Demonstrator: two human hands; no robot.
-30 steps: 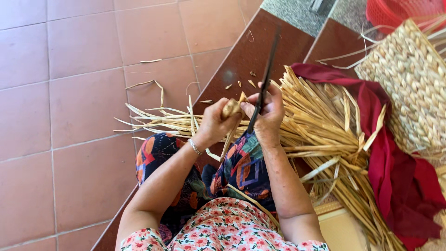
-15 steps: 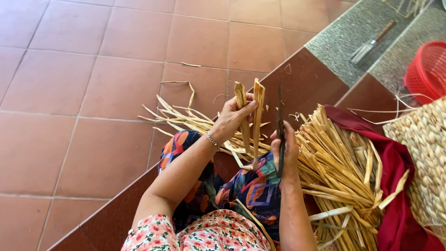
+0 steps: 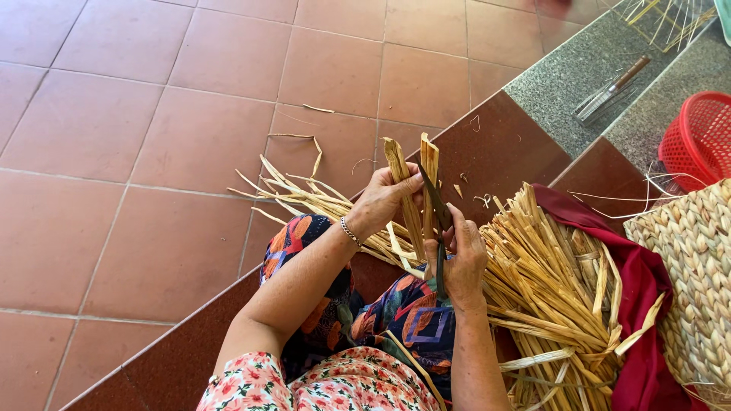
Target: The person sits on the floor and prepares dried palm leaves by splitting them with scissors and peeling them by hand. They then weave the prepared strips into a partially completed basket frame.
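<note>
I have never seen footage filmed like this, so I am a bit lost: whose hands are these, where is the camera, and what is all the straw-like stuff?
The camera sits on a person's head and looks down at their own hands and lap. The left hand holds upright dried plant strips. The right hand holds a dark blade against them. To the right, a pile of strips lies on a red cloth, beside a woven basket. Loose scraps lie on the tiled floor.
</note>
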